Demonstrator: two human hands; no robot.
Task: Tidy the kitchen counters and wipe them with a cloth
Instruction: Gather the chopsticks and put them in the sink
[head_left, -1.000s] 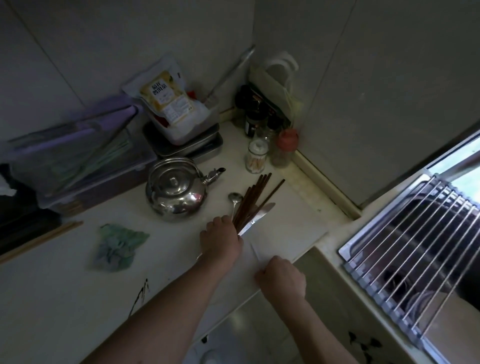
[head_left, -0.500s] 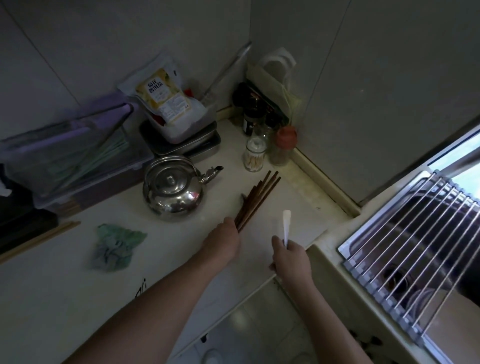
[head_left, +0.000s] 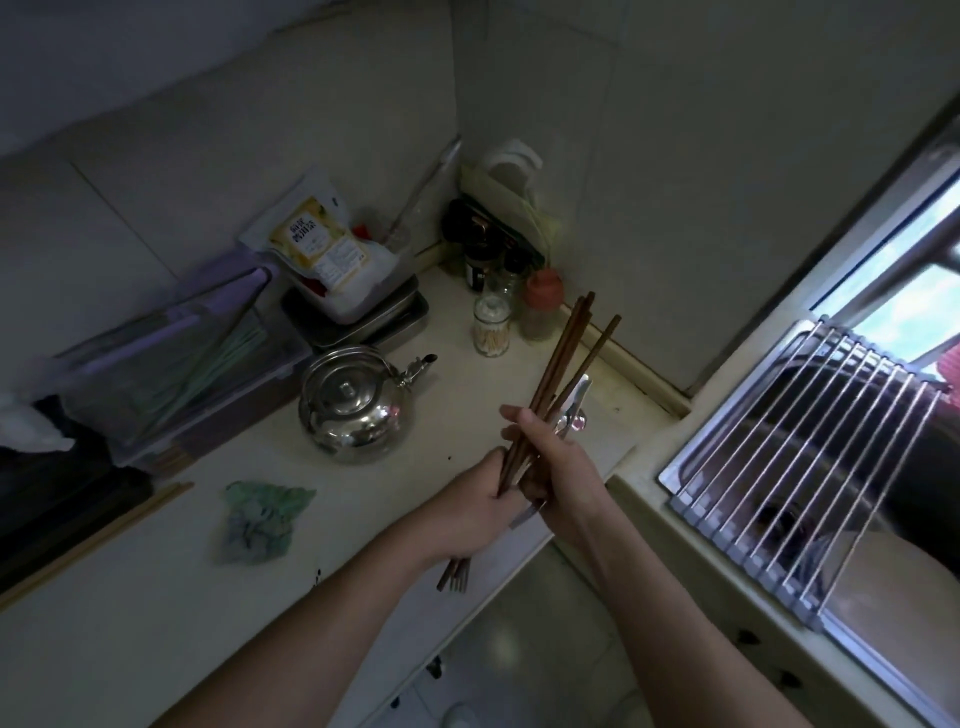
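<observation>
Item: chopsticks (head_left: 563, 358), brown bundle, hovering over the counter's (head_left: 156, 597) near right edge. Left hand (head_left: 480, 496) and right hand (head_left: 558, 457) are both curling tightly round it, the right also clasping metal cutlery (head_left: 575, 402), likely gathering for clearing. Green cloth (head_left: 260, 519) lying left.

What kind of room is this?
Most likely a home kitchen: a shiny steel kettle on the pale counter, a steel sink under a wire rack, and brown wooden chopsticks.
</observation>
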